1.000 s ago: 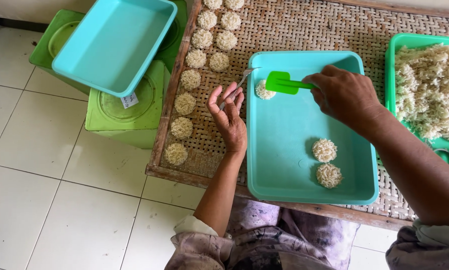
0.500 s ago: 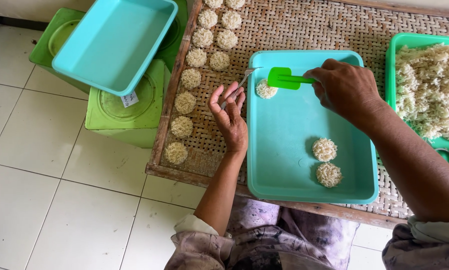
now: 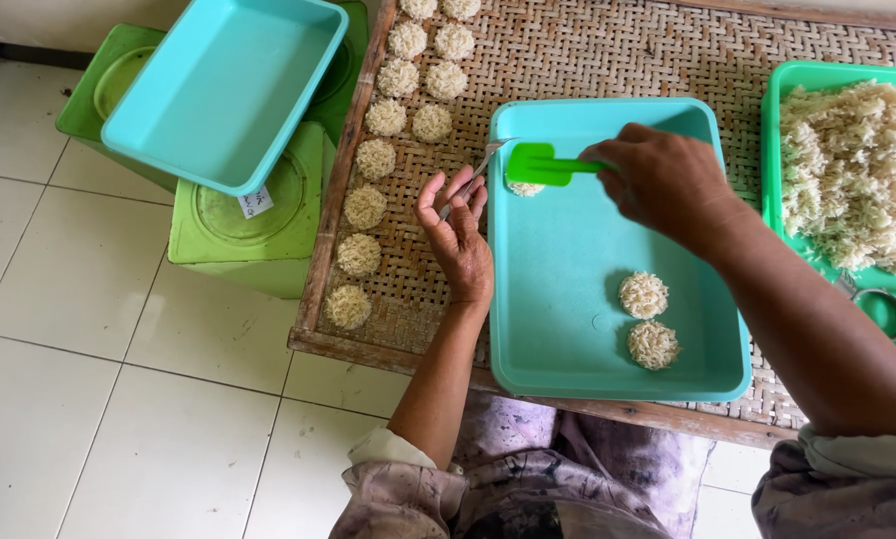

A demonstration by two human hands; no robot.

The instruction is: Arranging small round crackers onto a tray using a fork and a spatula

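My right hand [image 3: 668, 185] grips a green spatula [image 3: 540, 166], its blade lying over a round noodle patty [image 3: 526, 188] at the far left of a teal tray [image 3: 558, 289]. Two more noodle patties [image 3: 645, 294] lie near the tray's front right. My left hand [image 3: 458, 235] rests beside the tray's left rim on the woven bamboo mat [image 3: 608, 60] and holds a thin metal fork [image 3: 478, 170] whose tip points at the tray's corner. Several patties [image 3: 365, 207] sit in rows along the mat's left side.
A green tray [image 3: 779, 130] heaped with loose noodles [image 3: 852, 170] stands at the right, with metal ring moulds [image 3: 892, 309] at its front. Left of the mat an empty teal tray [image 3: 228, 85] rests on green lidded containers [image 3: 224, 235]. White tiled floor [image 3: 99, 379] lies below.
The spatula blade has come down onto the patty at the tray's far left, covering most of it. My left hand stays where it was.
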